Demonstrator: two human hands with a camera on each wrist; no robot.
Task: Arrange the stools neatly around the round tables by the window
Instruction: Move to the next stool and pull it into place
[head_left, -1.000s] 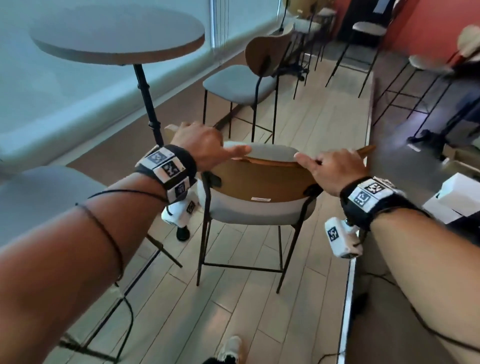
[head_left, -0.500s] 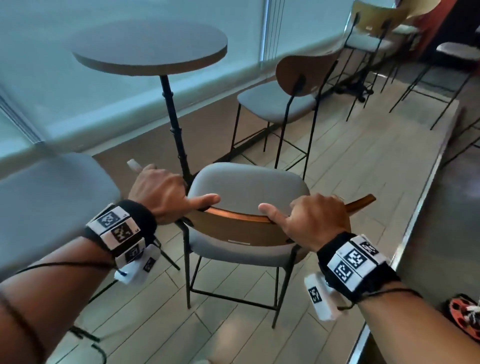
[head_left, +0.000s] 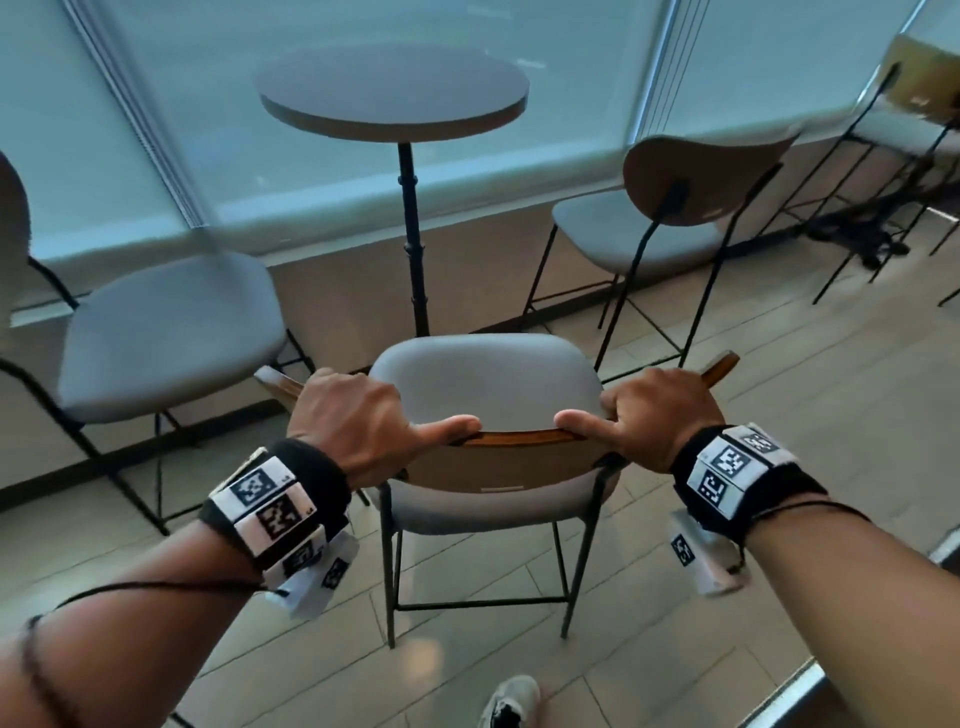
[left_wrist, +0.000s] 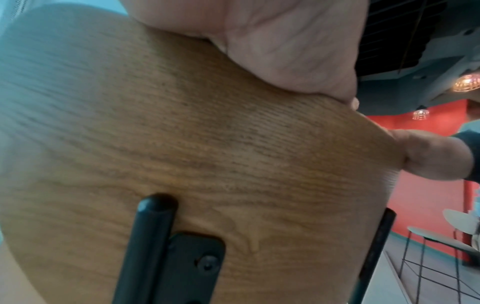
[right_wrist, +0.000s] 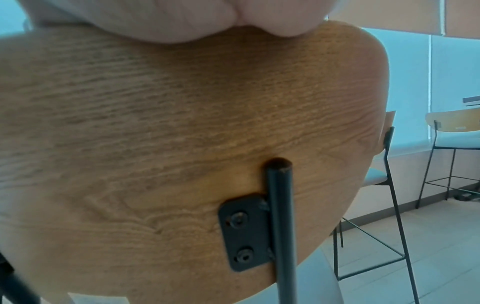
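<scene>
A stool (head_left: 488, 384) with a grey padded seat, a curved wooden backrest (head_left: 514, 439) and thin black legs stands in front of me, facing the round table (head_left: 392, 96) by the window. My left hand (head_left: 358, 415) grips the left part of the backrest's top edge and my right hand (head_left: 649, 413) grips the right part, thumbs along the near side. The wrist views show the wooden backrest (left_wrist: 182, 144) (right_wrist: 168, 123) from behind, close up, with my left hand (left_wrist: 283, 45) and my right hand (right_wrist: 161, 18) curled over its top edge.
A second grey stool (head_left: 166, 332) stands left of the table and a third stool (head_left: 654, 228) to its right. More stools (head_left: 914, 98) line the window at far right. My shoe (head_left: 511, 704) shows on the pale plank floor below.
The stool has turned and moved with both hands still on its backrest; it now sits squarely facing the table's post, between the two other stools. My view has swung toward the window.
</scene>
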